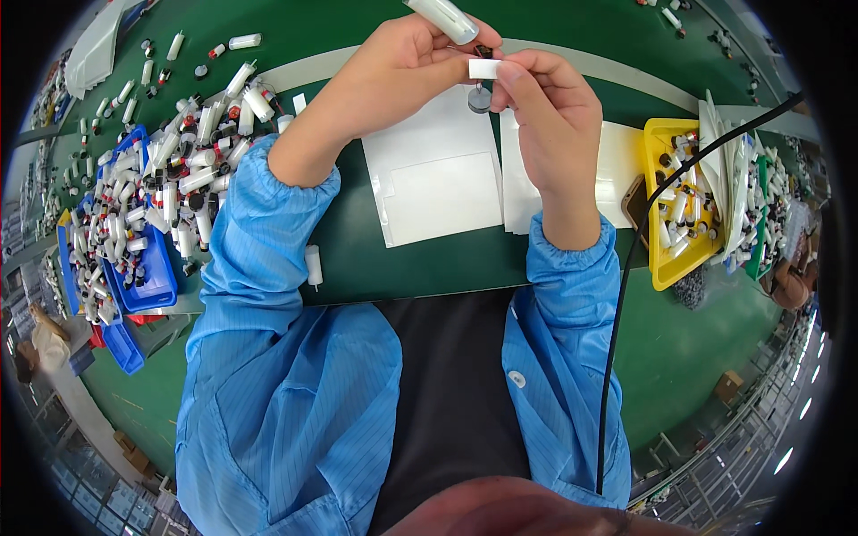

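In my left hand (407, 67), closed at the far middle of the table, is a white cylinder (444, 20) with a translucent end, tilted up past the fingertips. My right hand (559, 112) pinches a small white strip (483, 69) between thumb and fingers, right beside the left fingertips. A small grey round part (479, 98) shows just below the strip; what it is attached to is partly hidden. Beneath both hands lie white sheets (442, 192) on the green table. One loose white cylinder (313, 266) lies near my left sleeve, by the table's front edge.
A big heap of white cylinders (201, 165) with red and black ends spreads at left, over blue trays (159, 277). At right stands a yellow tray (661, 268) of similar parts, with a phone (636, 204) beside it. A black cable (617, 330) crosses the right side.
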Demonstrator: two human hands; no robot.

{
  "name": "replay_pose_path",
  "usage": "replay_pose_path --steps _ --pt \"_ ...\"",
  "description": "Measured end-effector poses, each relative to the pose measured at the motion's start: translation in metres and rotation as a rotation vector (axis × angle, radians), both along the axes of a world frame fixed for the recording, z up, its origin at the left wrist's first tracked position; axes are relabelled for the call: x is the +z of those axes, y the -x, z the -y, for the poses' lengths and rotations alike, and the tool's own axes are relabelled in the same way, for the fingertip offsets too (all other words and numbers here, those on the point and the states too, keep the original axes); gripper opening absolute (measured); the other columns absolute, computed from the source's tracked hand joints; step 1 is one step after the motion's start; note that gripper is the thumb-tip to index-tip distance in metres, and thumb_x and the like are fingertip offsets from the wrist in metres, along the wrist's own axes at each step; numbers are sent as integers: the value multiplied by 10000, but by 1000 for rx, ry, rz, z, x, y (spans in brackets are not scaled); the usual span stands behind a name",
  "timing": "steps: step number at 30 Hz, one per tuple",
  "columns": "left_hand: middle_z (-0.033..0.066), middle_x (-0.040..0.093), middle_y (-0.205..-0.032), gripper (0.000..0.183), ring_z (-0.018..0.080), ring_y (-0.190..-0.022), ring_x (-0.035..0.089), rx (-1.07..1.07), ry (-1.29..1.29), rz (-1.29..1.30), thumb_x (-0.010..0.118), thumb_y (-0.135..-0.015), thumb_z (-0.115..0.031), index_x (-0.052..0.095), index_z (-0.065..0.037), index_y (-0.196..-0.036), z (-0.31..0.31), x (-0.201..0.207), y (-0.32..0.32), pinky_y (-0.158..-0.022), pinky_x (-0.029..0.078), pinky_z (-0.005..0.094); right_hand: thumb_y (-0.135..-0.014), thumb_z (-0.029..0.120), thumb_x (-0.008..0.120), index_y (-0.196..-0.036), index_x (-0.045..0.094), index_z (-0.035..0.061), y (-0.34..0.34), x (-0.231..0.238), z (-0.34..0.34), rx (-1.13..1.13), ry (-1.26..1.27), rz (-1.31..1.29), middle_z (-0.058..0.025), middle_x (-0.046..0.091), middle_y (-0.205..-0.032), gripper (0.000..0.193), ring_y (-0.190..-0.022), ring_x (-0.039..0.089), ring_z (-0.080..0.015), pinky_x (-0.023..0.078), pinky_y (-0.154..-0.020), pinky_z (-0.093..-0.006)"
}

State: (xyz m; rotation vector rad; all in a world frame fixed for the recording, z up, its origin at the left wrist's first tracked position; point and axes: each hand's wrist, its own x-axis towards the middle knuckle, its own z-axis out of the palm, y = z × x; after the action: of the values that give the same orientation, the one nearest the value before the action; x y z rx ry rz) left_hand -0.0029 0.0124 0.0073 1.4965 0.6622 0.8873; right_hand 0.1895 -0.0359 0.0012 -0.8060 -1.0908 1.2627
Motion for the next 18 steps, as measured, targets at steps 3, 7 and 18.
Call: replay_pose_path --steps 3,7,18 --pt "91 664 -1136 276 146 -1053 649 30 3 17 597 -975 -26 604 40 -1242 2 2 -2 -935 539 288 -930 61 690 -1037 672 -33 4 -2 0 -42 20 59 -54 684 -865 144 -754 618 -87 486 -687 -208" --pt "69 695 -1073 264 139 -1029 658 88 -89 -127 647 -951 -47 663 19 -1207 7 10 -5 -907 550 281 -925 68 703 -1036 670 -28 8 -3 2 -167 -18 169 -50 686 -862 150 -751 622 -80 491 -668 -205" --pt "104 707 -1111 290 166 -1005 681 61 -65 -32 674 -938 -68 678 9 -1218 7 16 -2 -892 578 291 -934 57 688 -1068 623 -2 15 -11 5 -261 -165 163 -51 673 -960 160 -838 627 -95 510 -737 -238"
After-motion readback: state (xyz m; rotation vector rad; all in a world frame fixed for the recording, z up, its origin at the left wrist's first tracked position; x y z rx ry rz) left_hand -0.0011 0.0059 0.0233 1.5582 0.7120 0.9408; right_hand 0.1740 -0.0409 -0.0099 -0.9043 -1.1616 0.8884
